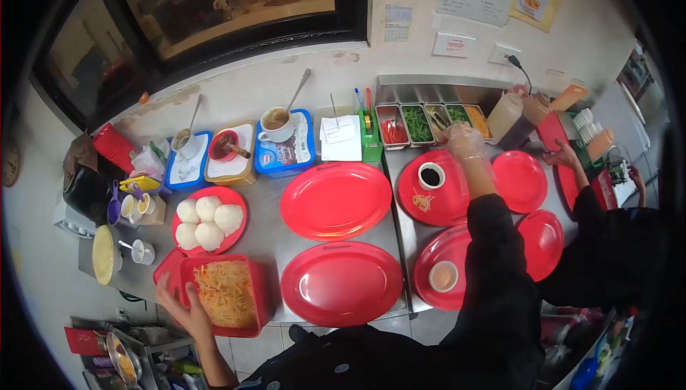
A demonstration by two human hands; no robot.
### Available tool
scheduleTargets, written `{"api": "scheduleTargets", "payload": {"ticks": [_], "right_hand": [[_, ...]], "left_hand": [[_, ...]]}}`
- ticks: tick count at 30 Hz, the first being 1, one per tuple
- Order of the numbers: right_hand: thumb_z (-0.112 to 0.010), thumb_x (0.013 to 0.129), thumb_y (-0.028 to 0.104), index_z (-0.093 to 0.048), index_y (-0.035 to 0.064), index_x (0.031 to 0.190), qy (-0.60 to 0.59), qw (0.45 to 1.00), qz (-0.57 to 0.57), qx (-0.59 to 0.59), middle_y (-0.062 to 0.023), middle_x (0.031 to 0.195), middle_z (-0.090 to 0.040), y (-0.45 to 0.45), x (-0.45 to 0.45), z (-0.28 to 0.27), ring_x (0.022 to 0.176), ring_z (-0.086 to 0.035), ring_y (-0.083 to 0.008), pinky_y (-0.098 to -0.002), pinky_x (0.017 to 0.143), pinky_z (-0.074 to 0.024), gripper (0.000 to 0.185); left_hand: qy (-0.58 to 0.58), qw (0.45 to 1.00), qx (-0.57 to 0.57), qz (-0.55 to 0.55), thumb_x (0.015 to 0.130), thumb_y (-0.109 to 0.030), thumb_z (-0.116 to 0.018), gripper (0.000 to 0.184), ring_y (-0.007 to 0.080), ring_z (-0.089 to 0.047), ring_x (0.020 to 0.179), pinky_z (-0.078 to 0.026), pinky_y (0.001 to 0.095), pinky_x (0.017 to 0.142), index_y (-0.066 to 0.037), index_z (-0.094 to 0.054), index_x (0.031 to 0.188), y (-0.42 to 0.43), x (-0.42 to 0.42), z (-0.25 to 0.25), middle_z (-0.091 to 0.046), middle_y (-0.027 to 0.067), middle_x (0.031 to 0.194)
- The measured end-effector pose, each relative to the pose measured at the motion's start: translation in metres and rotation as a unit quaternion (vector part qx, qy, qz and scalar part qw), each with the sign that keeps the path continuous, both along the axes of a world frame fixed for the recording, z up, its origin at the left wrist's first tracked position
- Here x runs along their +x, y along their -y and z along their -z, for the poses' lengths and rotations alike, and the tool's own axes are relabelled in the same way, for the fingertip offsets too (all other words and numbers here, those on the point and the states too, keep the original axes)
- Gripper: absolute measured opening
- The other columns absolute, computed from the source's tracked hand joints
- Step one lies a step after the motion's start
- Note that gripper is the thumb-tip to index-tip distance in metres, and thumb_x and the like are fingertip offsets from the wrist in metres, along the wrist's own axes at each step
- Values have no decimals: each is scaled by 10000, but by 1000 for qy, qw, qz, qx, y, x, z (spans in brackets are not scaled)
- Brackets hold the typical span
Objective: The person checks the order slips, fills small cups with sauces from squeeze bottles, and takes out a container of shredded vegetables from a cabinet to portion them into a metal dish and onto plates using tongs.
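My left hand [187, 310] is bare, its fingers spread, at the near left side of a red tub of noodles [227, 297]. Reaching over the garnish trays, my right hand [466, 142] wears a clear plastic glove, and its fingertips are hard to make out. Close to those fingers, a metal utensil [434, 115] lies in a middle tray. Below my right forearm, a red oval plate [407, 197] carries a cup of dark sauce [431, 175] and a small portion of food [421, 203]. Nearer to me, another red plate [427, 286] holds a cup of light orange sauce [444, 275].
Two bare red oval plates [336, 200] lie mid-counter. White buns [209, 222] fill a plate at left. Tubs with mugs [277, 131] line the wall. Chopped greens [416, 124] sit beside squeeze bottles [504, 120]. A co-worker's hand [563, 155] shows at right.
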State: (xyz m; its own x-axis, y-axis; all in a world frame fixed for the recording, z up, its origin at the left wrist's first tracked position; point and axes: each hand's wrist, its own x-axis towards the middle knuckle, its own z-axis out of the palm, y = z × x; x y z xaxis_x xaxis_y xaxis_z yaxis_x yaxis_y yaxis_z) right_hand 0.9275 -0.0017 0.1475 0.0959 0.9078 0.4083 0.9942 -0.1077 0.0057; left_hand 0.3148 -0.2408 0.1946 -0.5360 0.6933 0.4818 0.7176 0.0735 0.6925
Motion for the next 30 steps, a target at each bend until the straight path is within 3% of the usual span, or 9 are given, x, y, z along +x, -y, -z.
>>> {"api": "scheduleTargets", "payload": {"ticks": [1, 3, 4, 5, 6, 18, 22, 26, 30], "right_hand": [[-575, 783, 177, -674, 129, 726, 0, 1000, -2, -1, -110, 818, -680, -2, 2, 1, 790, -656, -285, -354, 727, -521, 124], [-591, 795, 205, -670, 151, 727, -415, 909, -34, -8, -92, 851, -653, -7, 10, 5, 832, -635, -264, -378, 714, -522, 117], [-591, 795, 205, -670, 151, 727, -416, 909, -35, -8, -92, 851, -653, -9, 13, 8, 832, -635, -264, -378, 714, -522, 117], [-592, 799, 212, -668, 143, 737, -135, 989, -59, -9, -89, 852, -631, -12, 16, 13, 843, -629, -257, -383, 710, -523, 120], [-594, 804, 219, -666, 135, 747, 159, 984, -79, -9, -86, 853, -608, -13, 19, 17, 853, -623, -251, -388, 706, -524, 124], [-580, 735, 124, -646, 99, 748, 196, 955, -216, 44, -87, 885, -568, 48, -8, -84, 837, -583, -259, -404, 676, -502, 72], [-590, 713, 101, -633, 87, 754, 193, 950, -240, 46, -89, 873, -561, 112, -83, -157, 871, -575, -260, -396, 690, -498, 60], [-606, 677, 67, -623, 66, 800, 115, 937, -330, 19, -89, 853, -549, 183, -180, -193, 857, -561, -263, -400, 695, -481, 124], [-617, 660, 49, -628, 55, 888, 36, 885, -459, -65, -75, 865, -534, 238, -276, -196, 835, -549, -264, -390, 700, -469, 229]], "left_hand": [[-40, 998, 8, 43, 850, -45, -599, 405, 289, -422, 1211, -368, 410, 1004, -17, -482, 1237, -11, 17, -8, -417, 157, 1263], [-81, 993, 17, 85, 846, -36, -598, 399, 293, -420, 1214, -370, 416, 1004, -23, -486, 1229, -30, 49, -20, -420, 159, 1263], [-79, 990, 28, 114, 842, -32, -600, 396, 299, -417, 1214, -366, 415, 1008, -28, -490, 1222, -38, 63, -24, -416, 158, 1270], [-75, 986, 38, 143, 837, -28, -602, 394, 304, -415, 1215, -362, 414, 1013, -33, -494, 1216, -44, 75, -28, -411, 156, 1278], [-74, 986, 37, 142, 837, -28, -602, 394, 304, -415, 1215, -362, 414, 1013, -33, -494, 1216, -49, 85, -30, -411, 156, 1278], [-8, 936, -17, 352, 773, -30, -665, 463, 283, -446, 1189, -395, 398, 1001, -39, -495, 1204, -68, 171, -20, -426, 151, 1268], [341, 793, -99, 495, 807, -130, -718, 646, 298, -433, 1243, -432, 379, 990, -61, -378, 1352, -83, 228, 3, -399, 145, 1335], [660, 511, -208, 510, 914, -342, -585, 683, 283, -425, 1277, -420, 429, 1007, -166, -192, 1443, -87, 239, -21, -363, 108, 1419], [709, 457, -130, 521, 917, -427, -534, 683, 277, -436, 1271, -423, 462, 1003, -200, -162, 1444, -51, 174, -22, -355, 102, 1423]]}}
